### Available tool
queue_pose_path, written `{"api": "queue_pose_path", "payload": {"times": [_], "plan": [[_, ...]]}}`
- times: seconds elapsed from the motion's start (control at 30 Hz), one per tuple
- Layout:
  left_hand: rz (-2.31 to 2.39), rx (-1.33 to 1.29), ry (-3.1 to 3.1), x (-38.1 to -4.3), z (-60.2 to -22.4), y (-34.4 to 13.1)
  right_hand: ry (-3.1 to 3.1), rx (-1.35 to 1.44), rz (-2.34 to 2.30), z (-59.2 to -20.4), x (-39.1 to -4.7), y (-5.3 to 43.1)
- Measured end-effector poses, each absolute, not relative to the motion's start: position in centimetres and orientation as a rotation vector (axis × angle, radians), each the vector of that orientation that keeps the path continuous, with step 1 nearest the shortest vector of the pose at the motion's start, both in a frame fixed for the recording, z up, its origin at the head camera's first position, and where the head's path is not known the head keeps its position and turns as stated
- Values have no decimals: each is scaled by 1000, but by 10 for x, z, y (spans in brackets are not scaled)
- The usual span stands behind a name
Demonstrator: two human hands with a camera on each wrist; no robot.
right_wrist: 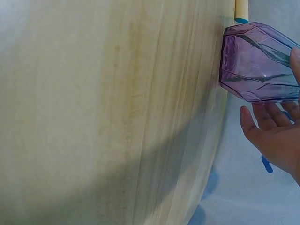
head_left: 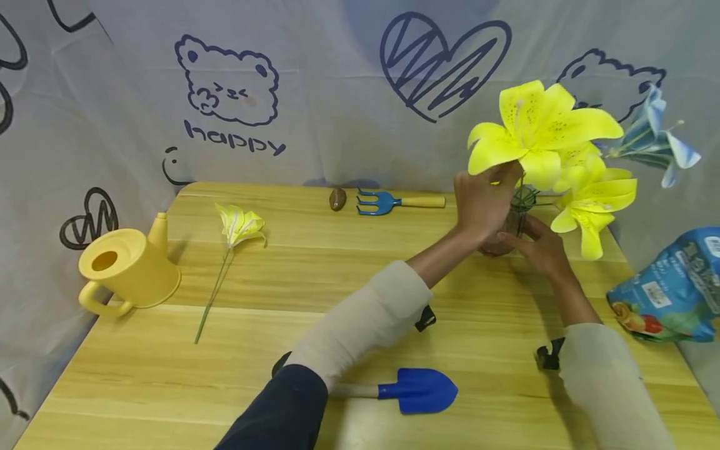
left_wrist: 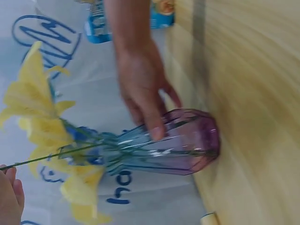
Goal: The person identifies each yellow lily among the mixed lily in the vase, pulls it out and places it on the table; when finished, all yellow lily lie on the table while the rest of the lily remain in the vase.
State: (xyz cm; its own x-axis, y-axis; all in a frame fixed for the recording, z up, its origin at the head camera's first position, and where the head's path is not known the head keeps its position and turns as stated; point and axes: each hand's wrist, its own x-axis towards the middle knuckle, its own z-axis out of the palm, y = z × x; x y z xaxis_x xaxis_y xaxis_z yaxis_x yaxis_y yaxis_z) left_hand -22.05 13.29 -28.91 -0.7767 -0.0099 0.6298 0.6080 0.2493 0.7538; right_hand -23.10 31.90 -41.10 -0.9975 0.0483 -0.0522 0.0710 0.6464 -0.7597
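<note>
A faceted glass vase [left_wrist: 197, 136], blue-green at the neck and purple at the base, stands at the table's back right. Several green stems show through its glass. My left hand [head_left: 480, 203] pinches the stem [left_wrist: 56, 155] of a large yellow lily [head_left: 534, 125] above the vase; the stem slants down into the neck. Around the vase's body curves my right hand [head_left: 542, 247], thumb on the glass in the left wrist view. Other yellow lilies [head_left: 602, 200] and a blue flower [head_left: 652, 140] spread from the vase to the right.
At left stand a yellow watering can [head_left: 137, 269] and a lone yellow lily [head_left: 239, 225] lying flat. A brown oval object [head_left: 337, 199] and a blue hand fork [head_left: 382, 202] lie at the back. Near the front is a blue shovel [head_left: 424, 390]; a blue pouch [head_left: 672, 287] stands right.
</note>
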Motion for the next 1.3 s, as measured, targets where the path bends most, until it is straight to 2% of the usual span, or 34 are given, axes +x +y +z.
{"api": "queue_pose_path", "payload": {"times": [0.23, 0.47, 0.57, 0.73, 0.9, 1.03, 1.2, 1.3], "plan": [[-1743, -722, -1709, -211, -262, 98, 2890, 65, -1263, -410, -230, 320], [-1759, -764, -1829, -190, -253, 14, 2887, 35, -1294, -413, -230, 317], [-1686, -720, -1986, -191, -269, -28, 2890, 48, -1300, -413, -230, 316], [-1571, -576, -2250, -202, -320, -98, 2909, 32, -1304, -415, -229, 318], [-1480, -374, -2518, -202, -356, -155, 2938, 39, -1262, -434, -239, 332], [-1382, -296, -2690, -201, -368, -179, 2918, 69, -1265, -439, -242, 340], [-1207, -302, -2839, -198, -384, -198, 2857, 84, -1315, -420, -232, 326], [-1107, -327, -2879, -200, -396, -203, 2902, 58, -1290, -436, -243, 338]]}}
